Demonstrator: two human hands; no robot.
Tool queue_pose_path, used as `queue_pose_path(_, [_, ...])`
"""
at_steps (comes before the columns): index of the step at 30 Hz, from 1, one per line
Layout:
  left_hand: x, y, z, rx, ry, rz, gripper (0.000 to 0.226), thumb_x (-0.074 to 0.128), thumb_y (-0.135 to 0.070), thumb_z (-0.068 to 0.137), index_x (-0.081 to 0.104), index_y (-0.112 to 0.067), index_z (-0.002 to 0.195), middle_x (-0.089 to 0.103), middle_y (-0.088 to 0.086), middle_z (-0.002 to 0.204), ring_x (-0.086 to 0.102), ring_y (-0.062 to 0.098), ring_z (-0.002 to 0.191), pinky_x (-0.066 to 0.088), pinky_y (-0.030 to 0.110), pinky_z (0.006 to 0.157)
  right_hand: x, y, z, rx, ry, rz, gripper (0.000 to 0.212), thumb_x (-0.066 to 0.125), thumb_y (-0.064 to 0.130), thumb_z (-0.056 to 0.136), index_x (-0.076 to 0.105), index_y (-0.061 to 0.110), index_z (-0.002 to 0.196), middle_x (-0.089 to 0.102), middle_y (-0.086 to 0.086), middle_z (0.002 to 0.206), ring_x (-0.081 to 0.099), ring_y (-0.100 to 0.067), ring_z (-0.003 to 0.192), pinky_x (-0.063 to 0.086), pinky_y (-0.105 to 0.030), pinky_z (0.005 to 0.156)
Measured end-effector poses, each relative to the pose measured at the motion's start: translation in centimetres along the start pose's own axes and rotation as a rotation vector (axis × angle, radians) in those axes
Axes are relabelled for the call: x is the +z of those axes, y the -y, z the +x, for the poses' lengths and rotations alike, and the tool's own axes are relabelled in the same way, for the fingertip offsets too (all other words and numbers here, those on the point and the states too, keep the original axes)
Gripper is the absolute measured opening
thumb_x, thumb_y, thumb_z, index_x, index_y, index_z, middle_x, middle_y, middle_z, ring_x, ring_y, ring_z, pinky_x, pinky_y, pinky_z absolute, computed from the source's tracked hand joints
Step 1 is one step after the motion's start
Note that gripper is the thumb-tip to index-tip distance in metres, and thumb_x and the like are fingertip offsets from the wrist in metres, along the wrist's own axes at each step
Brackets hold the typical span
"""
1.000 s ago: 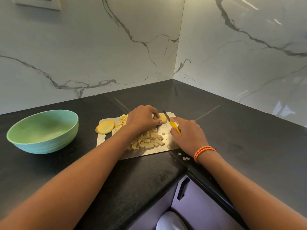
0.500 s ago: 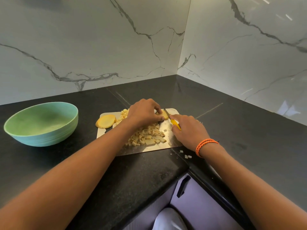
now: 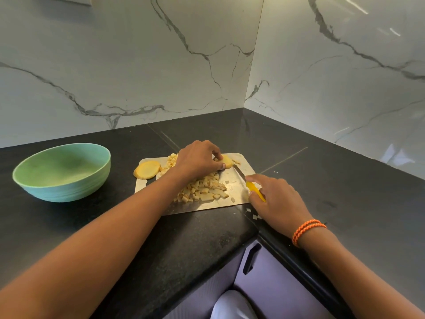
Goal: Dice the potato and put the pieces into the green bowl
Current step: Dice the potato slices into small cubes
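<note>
Black counter (image 3: 115, 226), steel board (image 3: 239, 178). Left hand (image 3: 197, 161) fingertips pinching potato piece (image 3: 226, 161); right hand (image 3: 276, 201) closed round yellow-handled knife (image 3: 248, 184). Diced pile (image 3: 202, 191) between hands; green bowl (image 3: 62, 172) left, apart.

The left hand (image 3: 197, 161) covers part of the diced potato pile (image 3: 202, 189) and most of the potato piece (image 3: 227, 161) it pins. The right hand (image 3: 276, 201) hides most of the knife (image 3: 247, 183) handle. Both forearms run past the bottom edge.
</note>
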State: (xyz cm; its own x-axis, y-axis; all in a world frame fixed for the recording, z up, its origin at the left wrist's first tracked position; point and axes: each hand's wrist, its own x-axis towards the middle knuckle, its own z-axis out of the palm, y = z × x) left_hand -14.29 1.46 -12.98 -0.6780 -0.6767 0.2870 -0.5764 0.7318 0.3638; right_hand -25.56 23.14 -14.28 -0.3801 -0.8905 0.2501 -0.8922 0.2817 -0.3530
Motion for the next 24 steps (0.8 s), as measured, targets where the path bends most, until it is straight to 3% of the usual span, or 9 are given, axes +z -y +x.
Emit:
queue_pose_path(4, [0.1,0.5,0.3,-0.024,0.003,0.000,0.038,0.078,-0.061,0.086,0.080,-0.034,0.113,0.072,-0.011,0.129,0.057,0.005,0.095,0.043,0.025,0.067,0.0,0.8,0.8,0.008,-0.141,0.061,0.045,0.052,0.036,0.099,0.052,0.034,0.144,0.066,0.000,0.082,0.060,-0.017,0.069,0.058,-0.039,0.068])
queue_pose_path(7, [0.2,0.6,0.7,-0.051,0.006,-0.008,0.039,0.081,-0.061,0.083,0.083,-0.032,0.108,0.077,-0.014,0.113,0.063,0.006,0.083,0.047,0.022,0.063,0.4,1.7,2.3,0.024,-0.176,0.077,0.044,0.053,0.032,0.100,0.053,0.032,0.144,0.065,0.001,0.076,0.058,-0.015,0.066,0.057,-0.039,0.069])
queue_pose_path(12, [0.4,0.9,1.2,-0.075,0.011,-0.032,0.037,0.083,-0.063,0.079,0.084,-0.033,0.100,0.079,-0.019,0.102,0.065,0.005,0.082,0.057,0.028,0.070,1.2,2.6,4.4,0.031,-0.125,0.036,0.046,0.051,0.034,0.099,0.053,0.031,0.145,0.069,-0.005,0.090,0.062,-0.022,0.076,0.058,-0.042,0.076])
queue_pose_path(15, [0.6,1.1,1.2,-0.065,0.009,-0.030,0.038,0.082,-0.063,0.080,0.085,-0.032,0.103,0.079,-0.018,0.102,0.064,0.006,0.081,0.048,0.023,0.061,1.5,2.9,4.9,0.029,-0.103,0.002,0.046,0.050,0.034,0.100,0.052,0.031,0.146,0.071,-0.007,0.102,0.064,-0.022,0.081,0.058,-0.042,0.080])
queue_pose_path(19, [0.8,1.1,1.5,-0.066,0.001,-0.036,0.038,0.083,-0.061,0.081,0.085,-0.030,0.103,0.079,-0.017,0.101,0.064,0.006,0.079,0.044,0.022,0.059,1.8,2.8,5.4,0.023,-0.091,-0.028,0.046,0.049,0.035,0.101,0.051,0.032,0.147,0.071,-0.006,0.102,0.065,-0.021,0.082,0.059,-0.042,0.081])
queue_pose_path(24, [0.8,1.0,1.6,-0.063,0.004,-0.032,0.038,0.082,-0.060,0.082,0.085,-0.029,0.105,0.079,-0.016,0.102,0.063,0.007,0.078,0.039,0.021,0.056,1.7,2.6,5.7,0.010,-0.036,-0.078,0.045,0.048,0.035,0.102,0.050,0.030,0.147,0.068,-0.008,0.120,0.064,-0.028,0.103,0.056,-0.044,0.088])
